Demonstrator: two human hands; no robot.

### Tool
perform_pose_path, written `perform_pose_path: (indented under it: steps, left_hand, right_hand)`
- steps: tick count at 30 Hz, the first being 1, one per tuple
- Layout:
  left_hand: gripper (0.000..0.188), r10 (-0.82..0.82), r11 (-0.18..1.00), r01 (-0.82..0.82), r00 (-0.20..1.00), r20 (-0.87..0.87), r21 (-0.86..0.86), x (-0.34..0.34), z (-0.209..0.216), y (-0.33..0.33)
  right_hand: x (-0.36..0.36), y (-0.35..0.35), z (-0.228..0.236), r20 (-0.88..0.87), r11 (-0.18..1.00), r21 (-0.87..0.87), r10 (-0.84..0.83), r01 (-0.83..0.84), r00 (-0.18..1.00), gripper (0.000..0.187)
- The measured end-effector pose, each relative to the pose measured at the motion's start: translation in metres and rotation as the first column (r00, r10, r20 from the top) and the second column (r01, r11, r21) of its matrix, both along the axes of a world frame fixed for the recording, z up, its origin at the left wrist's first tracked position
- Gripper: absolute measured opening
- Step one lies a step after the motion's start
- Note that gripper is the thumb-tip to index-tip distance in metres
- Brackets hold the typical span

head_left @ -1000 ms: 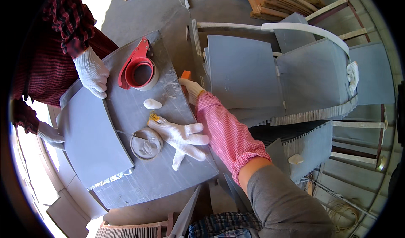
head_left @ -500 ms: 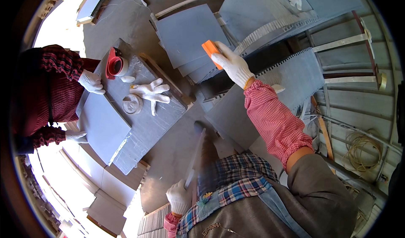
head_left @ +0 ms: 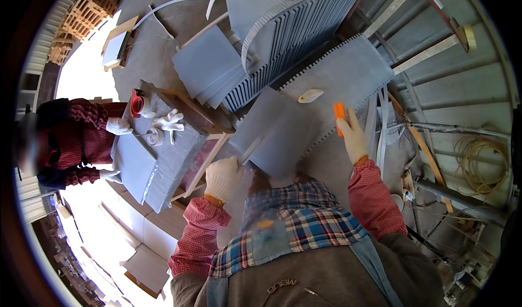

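Note:
My left hand (head_left: 224, 181), in a white knit glove, is closed around one end of a thin, pale strip (head_left: 251, 149). The strip points away from me over a smooth grey panel (head_left: 278, 135), and I cannot tell whether it touches. To the right, my right hand (head_left: 353, 137), also gloved, grips an orange block (head_left: 340, 118) upright. Beyond that panel lies a grey surface with toothed edges (head_left: 348, 70), bearing a small whitish, yellow-stained piece (head_left: 311, 95).
At left, a co-worker's gloved hands (head_left: 118, 126) rest by a panel (head_left: 130, 163) on a wrapped table (head_left: 182, 157), with a spare glove (head_left: 169, 122) and a red tape dispenser (head_left: 137, 101). A tall stack of ribbed panels (head_left: 288, 38) stands ahead. Metal bars (head_left: 416, 59) and a coiled hose (head_left: 472, 157) are at right.
My view has shifted. My left hand has risen from beside my waist with the strip. My right hand has come closer and to the right, still holding the orange block.

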State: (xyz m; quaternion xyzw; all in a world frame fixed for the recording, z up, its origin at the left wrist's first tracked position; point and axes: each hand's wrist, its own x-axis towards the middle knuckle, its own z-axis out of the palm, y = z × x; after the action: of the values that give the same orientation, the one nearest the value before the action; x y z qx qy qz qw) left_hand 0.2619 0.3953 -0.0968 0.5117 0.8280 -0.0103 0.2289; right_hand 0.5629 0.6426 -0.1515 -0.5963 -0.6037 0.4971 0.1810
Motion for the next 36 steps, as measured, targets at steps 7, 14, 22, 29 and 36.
perform_pose_path:
  steps: [7, 14, 22, 29, 36]
  left_hand:
    - [0.031, -0.1, 0.995, 0.1, 0.995, -0.018, 0.016, 0.03, -0.013, 0.089]
    - [0.034, -0.169, 0.985, 0.169, 0.986, -0.008, 0.025, 0.048, -0.032, 0.13]
    - [0.026, -0.091, 0.994, 0.09, 0.996, 0.013, 0.058, 0.069, -0.038, 0.142]
    - [0.029, 0.043, 0.999, -0.042, 0.998, -0.045, 0.02, 0.066, -0.036, 0.111]
    - [0.037, 0.075, 0.996, -0.074, 0.997, -0.014, 0.055, 0.057, -0.04, 0.088]
  right_hand:
    - [0.003, -0.002, 0.005, -0.027, 0.981, 0.109, 0.167, -0.163, 0.986, 0.075]
    - [-0.04, -0.011, 0.039, 0.229, 0.677, 0.654, 0.247, -0.336, 0.942, 0.069]
    - [-0.087, -0.034, 0.049, 0.344, 0.521, 0.715, 0.319, -0.466, 0.883, 0.066]
    - [-0.082, -0.037, 0.043, 0.402, 0.538, 0.674, 0.307, -0.506, 0.862, 0.062]
    - [-0.079, -0.021, 0.037, 0.405, 0.451, 0.727, 0.326, -0.517, 0.854, 0.059]
